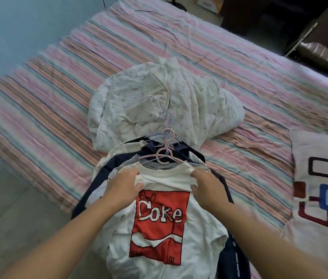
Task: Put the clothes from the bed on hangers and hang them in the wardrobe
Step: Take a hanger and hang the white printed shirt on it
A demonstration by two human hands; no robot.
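A white T-shirt (159, 234) with a red Coke print lies on top of a pile of clothes at the near edge of the bed. A pink hanger (164, 158) sits in its neck opening, hook pointing away from me. My left hand (123, 186) pinches the shirt's left shoulder between thumb and fingers. My right hand (206, 185) grips the right shoulder the same way. Under it lie a grey garment and a dark navy garment (151, 150), each on its own hanger. Several more hanger hooks (167, 125), pale blue and pink, fan out beyond the pile.
A crumpled white floral quilt (179, 101) lies in the middle of the striped bedsheet (58, 97). A pillow (320, 188) with coloured squares is at the right. Dark furniture (320, 47) stands past the bed's far right corner. Tiled floor (8, 208) is at the left.
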